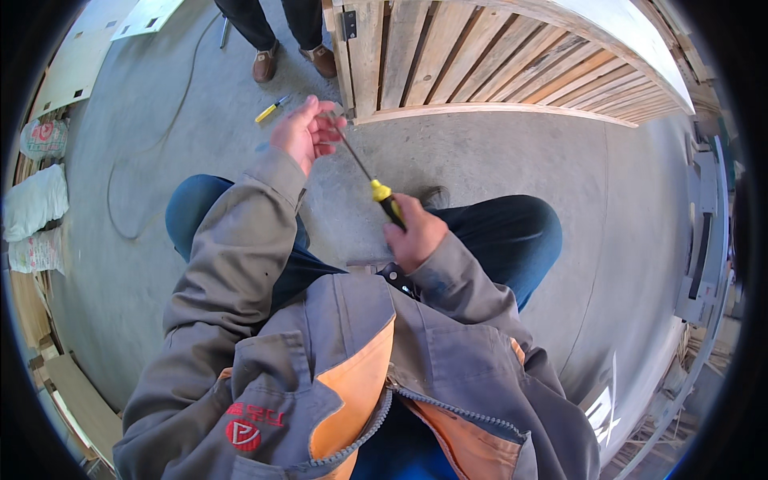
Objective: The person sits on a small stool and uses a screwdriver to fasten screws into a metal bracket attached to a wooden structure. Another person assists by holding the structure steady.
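My right hand [418, 234] is wrapped round the yellow and black handle of a screwdriver [382, 196], whose long metal shaft points up and to the left. Up at the shaft's tip is my left hand [306, 134], palm turned partly up and fingers curled. Its thumb and fingertips come together near the tip, by a small greyish piece too small to make out. Just beyond both hands stands a slatted wooden panel [436, 56] with a black metal hinge [350, 25] on its left upright.
A yellow-handled tool [270, 110] lies on the concrete floor [240, 128] left of the panel. Behind it stand another person's brown shoes [265, 66]. A thin cable [172, 120] curves along the left floor. White bags [36, 204] lie at the far left, a long grey-white frame [702, 240] at the right.
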A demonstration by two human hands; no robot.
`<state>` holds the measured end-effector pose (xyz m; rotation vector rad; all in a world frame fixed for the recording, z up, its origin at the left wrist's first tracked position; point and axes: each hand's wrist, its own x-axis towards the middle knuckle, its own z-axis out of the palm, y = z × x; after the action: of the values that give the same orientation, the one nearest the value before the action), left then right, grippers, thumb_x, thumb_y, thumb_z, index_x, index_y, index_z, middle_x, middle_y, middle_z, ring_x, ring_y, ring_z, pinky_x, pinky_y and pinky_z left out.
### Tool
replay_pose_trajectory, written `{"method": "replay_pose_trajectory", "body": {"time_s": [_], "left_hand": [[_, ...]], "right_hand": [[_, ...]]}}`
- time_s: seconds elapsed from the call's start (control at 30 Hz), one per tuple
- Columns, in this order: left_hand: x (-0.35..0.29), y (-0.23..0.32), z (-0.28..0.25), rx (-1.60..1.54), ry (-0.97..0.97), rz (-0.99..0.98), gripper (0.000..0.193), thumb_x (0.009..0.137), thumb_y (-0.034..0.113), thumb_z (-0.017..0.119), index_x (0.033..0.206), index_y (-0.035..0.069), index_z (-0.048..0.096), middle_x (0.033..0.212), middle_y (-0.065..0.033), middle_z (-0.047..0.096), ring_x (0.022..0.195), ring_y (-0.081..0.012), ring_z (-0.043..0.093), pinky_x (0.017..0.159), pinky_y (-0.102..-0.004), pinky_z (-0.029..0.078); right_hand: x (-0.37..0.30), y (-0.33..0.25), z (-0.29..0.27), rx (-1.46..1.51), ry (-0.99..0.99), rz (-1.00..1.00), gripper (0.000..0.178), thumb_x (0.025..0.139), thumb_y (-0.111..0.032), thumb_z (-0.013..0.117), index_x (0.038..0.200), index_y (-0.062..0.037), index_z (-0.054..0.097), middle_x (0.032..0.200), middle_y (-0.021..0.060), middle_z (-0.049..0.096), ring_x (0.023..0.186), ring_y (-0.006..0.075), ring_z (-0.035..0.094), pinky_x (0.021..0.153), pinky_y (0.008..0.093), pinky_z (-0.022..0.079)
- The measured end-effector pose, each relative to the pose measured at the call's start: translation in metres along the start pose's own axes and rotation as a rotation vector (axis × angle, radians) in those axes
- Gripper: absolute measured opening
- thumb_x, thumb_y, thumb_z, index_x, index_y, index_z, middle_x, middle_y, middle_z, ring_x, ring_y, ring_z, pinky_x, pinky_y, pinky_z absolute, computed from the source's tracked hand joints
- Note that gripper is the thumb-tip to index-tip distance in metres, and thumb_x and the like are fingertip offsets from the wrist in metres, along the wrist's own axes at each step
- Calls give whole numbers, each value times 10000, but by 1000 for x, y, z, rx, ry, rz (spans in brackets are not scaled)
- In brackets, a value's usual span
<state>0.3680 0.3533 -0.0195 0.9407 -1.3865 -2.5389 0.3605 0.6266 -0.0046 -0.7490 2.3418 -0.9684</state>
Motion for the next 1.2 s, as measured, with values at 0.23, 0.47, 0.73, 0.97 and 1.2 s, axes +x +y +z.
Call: {"method": "replay_pose_trajectory", "body": {"time_s": [0.23, 0.47, 0.73, 0.97, 1.2], "left_hand": [[166, -122, -82, 514, 458, -36, 400, 880, 191, 729, 1233, 44, 612, 1130, -110, 681, 982, -207, 655, 821, -383, 545], [243, -205, -85, 830, 595, 172, 565, 761, 242, 824, 1233, 0, 628, 1195, -180, 684, 1129, -320, 646, 953, -410, 510], [263, -189, -66, 996, 632, 166, 354, 752, 280, 826, 936, 1, 709, 913, -183, 724, 849, -316, 695, 750, -400, 527], [267, -193, -55, 950, 646, 204, 286, 779, 277, 801, 873, 18, 725, 829, -164, 723, 765, -293, 695, 708, -389, 522], [279, -231, -51, 645, 619, 338, 211, 848, 195, 706, 983, 32, 709, 903, -188, 715, 877, -373, 681, 738, -441, 530]], "right_hand": [[27, 48, -30, 906, 87, 325, 440, 920, -90, 571, 1333, 43, 494, 774, 57, 584, 572, 96, 504, 503, 236, 412], [48, 53, -26, 863, 47, 459, 435, 931, -80, 549, 1339, 42, 460, 805, 60, 588, 626, 96, 532, 562, 238, 450], [60, 57, -27, 952, 69, 626, 449, 920, -39, 595, 1345, 28, 465, 849, 11, 572, 644, 53, 476, 562, 220, 391], [64, 57, -26, 935, 65, 639, 442, 915, -31, 596, 1336, 29, 475, 862, 5, 573, 654, 48, 478, 578, 211, 392], [65, 57, -27, 907, 42, 634, 428, 912, -26, 598, 1320, 34, 485, 893, 10, 579, 684, 53, 494, 597, 215, 407]]}}
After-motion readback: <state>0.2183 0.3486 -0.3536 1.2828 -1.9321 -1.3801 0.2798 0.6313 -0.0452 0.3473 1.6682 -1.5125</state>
